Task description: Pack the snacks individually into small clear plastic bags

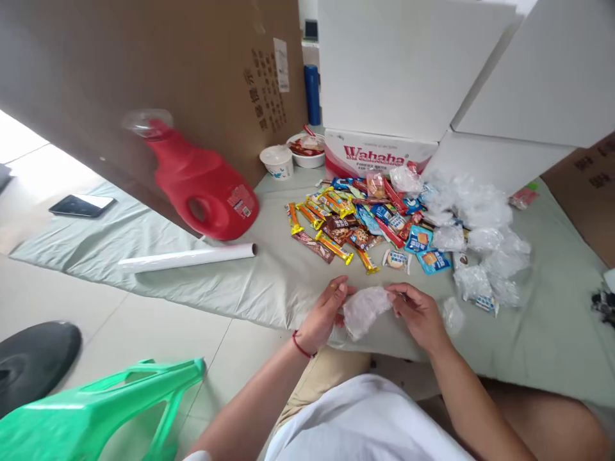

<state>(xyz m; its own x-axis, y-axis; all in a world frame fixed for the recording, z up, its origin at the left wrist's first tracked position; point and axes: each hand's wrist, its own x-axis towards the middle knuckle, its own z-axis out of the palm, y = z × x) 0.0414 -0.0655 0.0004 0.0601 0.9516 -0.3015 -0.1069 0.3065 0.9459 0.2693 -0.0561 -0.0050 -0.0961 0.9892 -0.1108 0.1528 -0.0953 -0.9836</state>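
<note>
One crumpled, whitish plastic bag (366, 310) is stretched between both hands at the near edge of the cloth (283, 275). The left hand (327, 314) has its thumb and fingers gathered on the bag's left side; the right hand (419, 314) pinches the upper right corner, fingertips bunched together. The step in hand seems to be spreading or loosening this thin plastic. The next move likely calls for a light pinch on both sides, parting the film without tearing it, and perhaps freeing one hand.

Just beyond the hands lies a loose pile of wrapped snacks (341, 224), with a small biscuit packet (396, 260) and blue packets (434, 262) on its near side. To the right sits a heap of crumpled clear plastic (494, 256), and one separate clear wad (452, 315) rests just right of the right hand. The Wahaha carton (379, 153) stands behind the pile.

Much is hard to make out. Whether the bag contains anything cannot be told, nor where its mouth is. Some left fingertips are hidden behind the plastic, so how firmly they press is unclear. The clear heap covers part of the snacks, and glare blurs what it holds. At the near left, the green stool (139, 397) is cut off by the frame.
</note>
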